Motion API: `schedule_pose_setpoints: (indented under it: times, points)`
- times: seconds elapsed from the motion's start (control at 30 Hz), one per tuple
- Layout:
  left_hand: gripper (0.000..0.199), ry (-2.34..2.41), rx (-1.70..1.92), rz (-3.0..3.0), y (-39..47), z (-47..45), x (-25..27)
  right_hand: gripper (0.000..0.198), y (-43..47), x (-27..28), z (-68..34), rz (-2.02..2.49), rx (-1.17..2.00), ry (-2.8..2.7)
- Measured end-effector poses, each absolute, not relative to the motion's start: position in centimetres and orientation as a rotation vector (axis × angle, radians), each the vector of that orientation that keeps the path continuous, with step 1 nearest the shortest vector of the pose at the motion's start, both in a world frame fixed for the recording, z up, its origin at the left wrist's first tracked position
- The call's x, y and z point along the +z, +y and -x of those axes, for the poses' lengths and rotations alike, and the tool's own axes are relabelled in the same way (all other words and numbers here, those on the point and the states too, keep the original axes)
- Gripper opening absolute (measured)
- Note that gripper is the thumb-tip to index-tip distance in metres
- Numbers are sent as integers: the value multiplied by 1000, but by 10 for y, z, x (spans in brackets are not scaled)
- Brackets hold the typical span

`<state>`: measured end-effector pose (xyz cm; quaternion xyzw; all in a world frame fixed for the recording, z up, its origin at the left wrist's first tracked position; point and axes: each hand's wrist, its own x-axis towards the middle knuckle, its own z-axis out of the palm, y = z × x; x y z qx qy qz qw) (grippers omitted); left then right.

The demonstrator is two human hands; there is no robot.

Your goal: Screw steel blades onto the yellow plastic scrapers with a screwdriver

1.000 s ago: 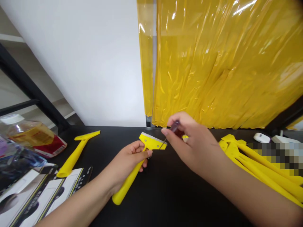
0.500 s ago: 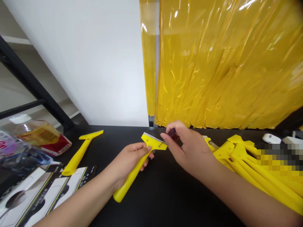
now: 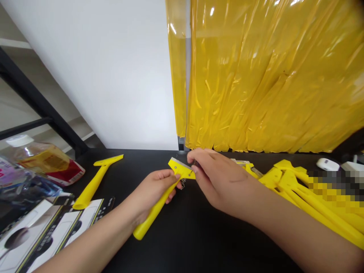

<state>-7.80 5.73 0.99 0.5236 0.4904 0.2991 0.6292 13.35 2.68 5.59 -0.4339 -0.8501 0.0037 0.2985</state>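
My left hand (image 3: 159, 191) is closed around the neck of a yellow scraper (image 3: 152, 220), its head tilted up and away from me. A metal blade strip runs along the head's far edge, and a screw sits at each side of its face. Small metal pieces, probably screws, stick out by the left fingertips (image 3: 182, 184). Over the head's right end, my right hand (image 3: 217, 176) grips a small screwdriver (image 3: 192, 171); its thin shaft meets the right screw, while the handle is hidden behind my fingers. Another yellow scraper (image 3: 95, 182) lies to the left.
Several yellow scrapers (image 3: 295, 185) are piled at the right. On the left lie printed boxes (image 3: 61, 239), a bottle of amber liquid (image 3: 51, 161) and a clear bottle (image 3: 31, 189). Behind the black table (image 3: 176, 242) stand a white panel (image 3: 122, 76) and yellow plastic sheeting (image 3: 256, 83).
My right hand has rolled over the screwdriver, so its dark handle, visible before, is now covered. The scraper in my left hand has shifted slightly left in view.
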Motion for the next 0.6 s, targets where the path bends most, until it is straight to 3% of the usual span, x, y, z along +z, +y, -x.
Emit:
schedule_pose_setpoints:
  times: [0.13, 0.23, 0.6]
  points:
    - [31, 1136, 664, -1193, 59, 80, 13, 18, 31, 66, -129, 1329, -22, -2247]
    - [29, 1134, 656, -1181, 59, 81, 13, 9, 37, 72, -124, 1431, -47, -2212]
    - [19, 1064, 656, -1106, 69, 87, 2, 23, 44, 79, -114, 1628, -103, -2183]
